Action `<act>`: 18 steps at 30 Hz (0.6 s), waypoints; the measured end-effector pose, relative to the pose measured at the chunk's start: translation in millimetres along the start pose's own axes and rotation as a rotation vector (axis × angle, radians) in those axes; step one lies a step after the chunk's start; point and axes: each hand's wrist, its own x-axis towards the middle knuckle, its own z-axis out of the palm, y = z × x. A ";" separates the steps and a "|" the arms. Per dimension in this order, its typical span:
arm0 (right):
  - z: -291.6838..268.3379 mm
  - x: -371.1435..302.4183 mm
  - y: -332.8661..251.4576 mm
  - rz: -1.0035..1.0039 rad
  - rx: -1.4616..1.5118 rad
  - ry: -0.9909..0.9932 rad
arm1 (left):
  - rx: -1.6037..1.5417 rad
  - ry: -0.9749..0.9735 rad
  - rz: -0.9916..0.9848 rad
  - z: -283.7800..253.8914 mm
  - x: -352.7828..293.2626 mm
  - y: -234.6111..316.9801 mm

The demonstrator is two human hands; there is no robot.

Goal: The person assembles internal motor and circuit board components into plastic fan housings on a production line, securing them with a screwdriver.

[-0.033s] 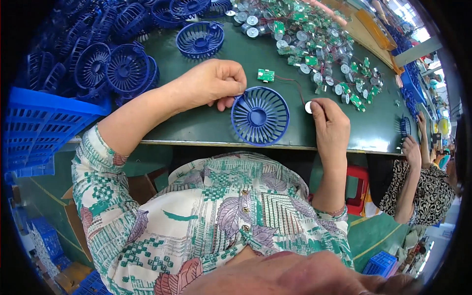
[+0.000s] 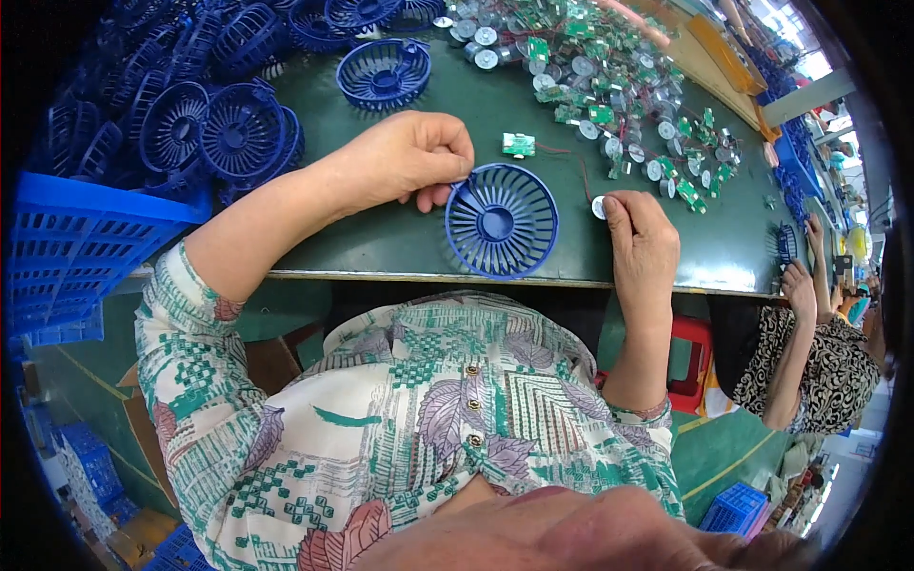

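Head view: green circuit board (image 2: 519,145), beyond and between our hands, has shifted slightly rightward and tilted. Red wire (image 2: 552,149) runs from it toward white-faced motor (image 2: 598,206) at our right hand (image 2: 643,228), thumb and fingers closed on it. Left hand (image 2: 433,157) curled nearly shut, pinching rim of blue slotted cover (image 2: 497,225) just rightward. We judge 2 parts move together by wire; cover remains separate, motor unseated.

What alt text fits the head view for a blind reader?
A person's left hand holds a round slotted blue cage by its rim; the right hand pinches a silvery round part wired to a green circuit board. More cages lie heaped left, more boards right.
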 end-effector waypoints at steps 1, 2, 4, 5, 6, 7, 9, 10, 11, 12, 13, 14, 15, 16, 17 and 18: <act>-2.3 -1.9 0.3 -0.009 -0.053 0.003 | -0.010 -0.011 0.001 0.4 0.3 -0.1; -4.3 -4.5 -2.0 -0.003 -0.064 -0.002 | -0.008 0.003 -0.006 1.3 0.3 -0.3; -4.8 -8.1 -9.7 -0.044 -0.126 -0.023 | -0.005 0.028 -0.016 2.2 -1.8 1.6; -3.6 -7.6 -9.1 -0.076 -0.221 -0.031 | -0.011 0.027 -0.018 3.0 -2.0 3.1; -3.9 -6.7 -10.1 -0.080 -0.222 -0.040 | -0.013 0.032 -0.014 3.8 -2.6 4.0; -5.7 -4.8 -12.5 -0.045 -0.176 -0.057 | -0.015 0.038 -0.011 4.7 -2.4 3.8; -8.8 -2.5 -25.3 -0.003 -0.043 -0.033 | -0.023 0.047 -0.009 6.3 -1.2 2.4; -8.3 -1.8 -32.0 -0.010 -0.040 -0.044 | -0.012 0.058 0.000 7.2 -2.2 3.4; -7.4 -0.9 -37.7 -0.109 0.029 -0.041 | 0.000 0.069 0.009 7.5 -3.2 3.2; -7.7 -0.6 -44.3 -0.204 0.093 -0.034 | -0.013 0.061 0.020 7.1 -2.9 2.4; -7.2 0.0 -52.3 -0.292 0.040 -0.062 | -0.021 0.064 0.020 7.9 -3.8 1.9; -5.4 -0.5 -59.1 -0.334 0.004 -0.107 | -0.025 0.059 0.025 8.7 -4.6 1.9; -2.0 -0.6 -64.0 -0.376 -0.028 -0.152 | -0.027 0.055 0.029 8.9 -4.9 1.6; 3.4 0.3 -65.8 -0.418 -0.026 -0.173 | -0.035 0.061 0.028 9.6 -5.4 2.2; 6.8 0.1 -67.2 -0.424 -0.027 -0.181 | -0.020 0.053 0.036 10.6 -5.9 3.2; 10.1 0.3 -69.2 -0.428 -0.055 -0.193 | -0.008 0.049 0.042 11.2 -7.5 2.6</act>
